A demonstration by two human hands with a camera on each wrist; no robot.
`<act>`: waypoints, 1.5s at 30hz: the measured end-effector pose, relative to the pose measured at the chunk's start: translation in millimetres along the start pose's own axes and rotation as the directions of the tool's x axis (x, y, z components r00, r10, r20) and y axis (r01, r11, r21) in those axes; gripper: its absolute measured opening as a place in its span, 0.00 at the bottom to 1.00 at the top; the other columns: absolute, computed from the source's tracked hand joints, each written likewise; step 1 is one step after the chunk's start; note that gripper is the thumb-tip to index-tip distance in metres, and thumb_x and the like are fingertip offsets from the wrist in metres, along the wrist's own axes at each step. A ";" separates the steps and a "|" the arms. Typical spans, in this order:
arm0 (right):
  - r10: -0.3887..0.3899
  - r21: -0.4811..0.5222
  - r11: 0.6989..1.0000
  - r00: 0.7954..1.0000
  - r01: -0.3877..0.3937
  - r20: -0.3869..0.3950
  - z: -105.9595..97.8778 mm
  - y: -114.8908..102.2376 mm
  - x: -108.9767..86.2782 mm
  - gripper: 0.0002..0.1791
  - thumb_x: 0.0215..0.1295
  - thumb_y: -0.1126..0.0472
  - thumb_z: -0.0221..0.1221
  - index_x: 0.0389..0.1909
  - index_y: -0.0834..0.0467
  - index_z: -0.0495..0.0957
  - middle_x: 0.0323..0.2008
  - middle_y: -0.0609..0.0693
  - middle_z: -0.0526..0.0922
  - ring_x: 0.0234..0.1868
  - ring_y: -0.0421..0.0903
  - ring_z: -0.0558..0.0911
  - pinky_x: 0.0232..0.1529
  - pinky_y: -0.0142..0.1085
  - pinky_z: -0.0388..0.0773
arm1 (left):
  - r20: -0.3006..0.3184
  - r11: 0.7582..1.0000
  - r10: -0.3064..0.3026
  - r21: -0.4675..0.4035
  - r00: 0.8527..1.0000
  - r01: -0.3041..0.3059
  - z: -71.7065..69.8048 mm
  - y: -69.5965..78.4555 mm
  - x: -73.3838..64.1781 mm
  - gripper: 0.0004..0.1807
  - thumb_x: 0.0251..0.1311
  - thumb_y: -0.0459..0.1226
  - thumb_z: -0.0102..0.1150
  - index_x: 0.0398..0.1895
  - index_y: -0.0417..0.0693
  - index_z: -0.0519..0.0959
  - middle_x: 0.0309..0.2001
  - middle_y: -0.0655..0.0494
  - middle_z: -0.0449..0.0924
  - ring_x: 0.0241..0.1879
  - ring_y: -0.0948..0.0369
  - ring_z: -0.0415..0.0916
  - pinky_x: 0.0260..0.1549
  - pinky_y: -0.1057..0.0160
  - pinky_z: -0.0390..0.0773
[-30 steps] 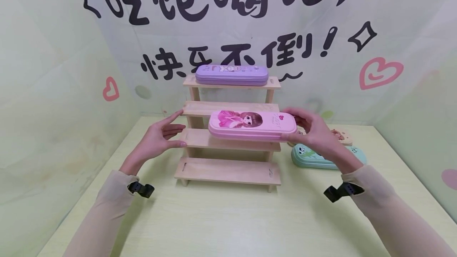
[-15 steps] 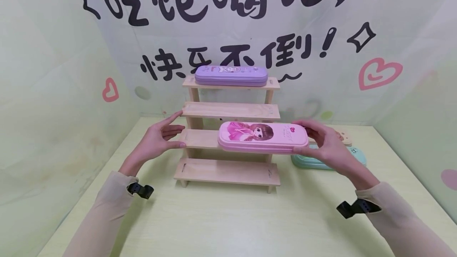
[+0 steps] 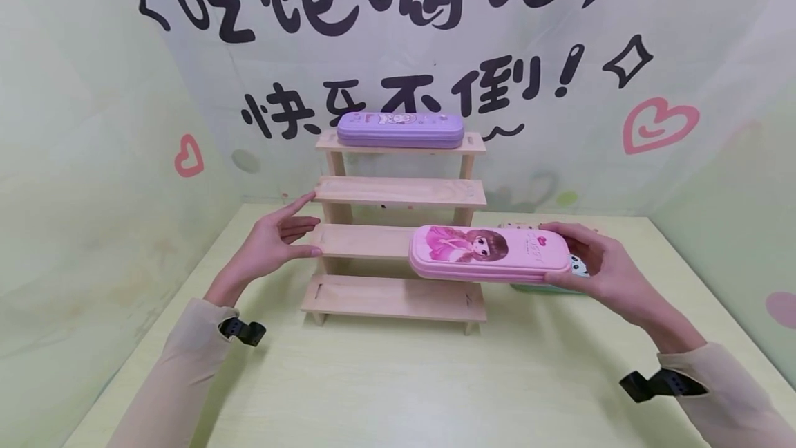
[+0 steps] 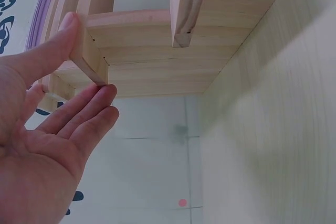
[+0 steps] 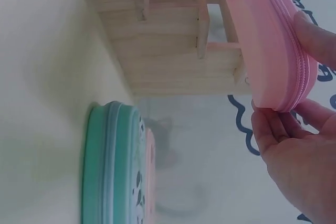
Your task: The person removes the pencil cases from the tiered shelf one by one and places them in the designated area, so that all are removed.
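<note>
A pink pencil case (image 3: 491, 253) with a doll picture hangs level in the air before the right side of a stepped wooden display rack (image 3: 394, 297). My right hand (image 3: 606, 268) grips its right end, thumb on the near side and fingers on the far side. In the right wrist view its zip (image 5: 286, 24) runs along the edge. My left hand (image 3: 270, 244) holds the rack's left side. Its thumb and middle fingers span the end of one shelf board (image 4: 89, 51), and the index finger reaches the shelf above. On the top shelf lies a purple pencil case (image 3: 401, 130).
Behind the right hand, a green pencil case (image 5: 113, 166) with panda pictures lies on the table (image 3: 373, 386), partly hidden. Another pale case (image 5: 150, 171) shows behind it. A printed cloth backdrop (image 3: 547, 157) closes off the back, with side walls left and right.
My right hand has carried the pink pencil case right, down and nearer, away from the middle shelves. The left hand stays on the rack.
</note>
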State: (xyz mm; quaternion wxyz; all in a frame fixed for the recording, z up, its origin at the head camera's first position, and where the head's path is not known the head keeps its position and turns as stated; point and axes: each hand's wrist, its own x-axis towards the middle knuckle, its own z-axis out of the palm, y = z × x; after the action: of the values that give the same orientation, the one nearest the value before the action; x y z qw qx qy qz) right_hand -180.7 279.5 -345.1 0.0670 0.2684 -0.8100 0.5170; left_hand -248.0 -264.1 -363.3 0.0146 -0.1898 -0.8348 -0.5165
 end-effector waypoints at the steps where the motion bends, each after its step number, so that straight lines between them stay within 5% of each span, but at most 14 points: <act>1: -0.004 0.008 1.000 1.000 0.004 0.002 -1.2 1.8 -2.2 0.38 0.58 0.80 0.72 0.71 0.65 0.73 0.62 0.54 0.77 0.59 0.43 0.78 0.58 0.22 0.79 | -0.001 1.000 -0.001 0.002 1.000 0.001 0.1 0.1 0.1 0.56 0.55 0.30 0.81 0.83 0.68 0.61 0.65 0.39 0.79 0.66 0.47 0.77 0.66 0.54 0.76; 12: 0.033 0.007 0.999 0.999 -0.033 0.026 -20.6 18.2 -36.4 0.41 0.60 0.82 0.68 0.75 0.68 0.67 0.72 0.53 0.69 0.67 0.35 0.73 0.58 0.21 0.77 | 0.001 1.000 -0.001 0.009 1.000 0.001 0.5 -1.8 0.7 0.56 0.55 0.30 0.81 0.83 0.68 0.61 0.66 0.39 0.78 0.66 0.47 0.77 0.65 0.57 0.77; 24: 0.060 0.062 0.996 0.998 -0.060 0.002 -52.4 35.8 -75.5 0.40 0.57 0.88 0.63 0.73 0.71 0.67 0.64 0.51 0.78 0.65 0.37 0.77 0.55 0.21 0.80 | 0.001 1.000 0.007 0.002 1.000 -0.007 -0.3 -1.2 3.1 0.56 0.55 0.30 0.80 0.84 0.67 0.61 0.66 0.38 0.78 0.67 0.46 0.76 0.66 0.55 0.76; 34: 0.141 -0.045 0.989 0.990 -0.140 0.027 -80.8 57.9 -100.4 0.40 0.59 0.86 0.63 0.74 0.69 0.66 0.63 0.50 0.79 0.60 0.36 0.79 0.49 0.24 0.83 | 0.005 1.000 0.005 0.014 1.000 -0.005 -0.7 -2.4 2.0 0.55 0.56 0.30 0.80 0.83 0.68 0.61 0.67 0.37 0.77 0.67 0.46 0.76 0.63 0.66 0.78; 45: 0.212 -0.129 0.971 0.975 -0.203 0.062 -101.0 85.7 -113.2 0.40 0.64 0.81 0.64 0.77 0.64 0.65 0.63 0.37 0.79 0.58 0.31 0.79 0.46 0.24 0.83 | 0.002 1.000 0.003 -0.001 1.000 -0.003 0.0 -0.5 1.6 0.56 0.55 0.30 0.81 0.83 0.67 0.61 0.66 0.36 0.78 0.66 0.47 0.76 0.65 0.59 0.77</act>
State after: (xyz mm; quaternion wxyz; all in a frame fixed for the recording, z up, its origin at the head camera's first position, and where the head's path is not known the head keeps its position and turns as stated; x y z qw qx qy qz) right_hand -145.1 436.8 -411.4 -0.0018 0.1971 -0.8657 0.4600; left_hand -249.6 -263.9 -363.4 0.0147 -0.1917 -0.8343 -0.5167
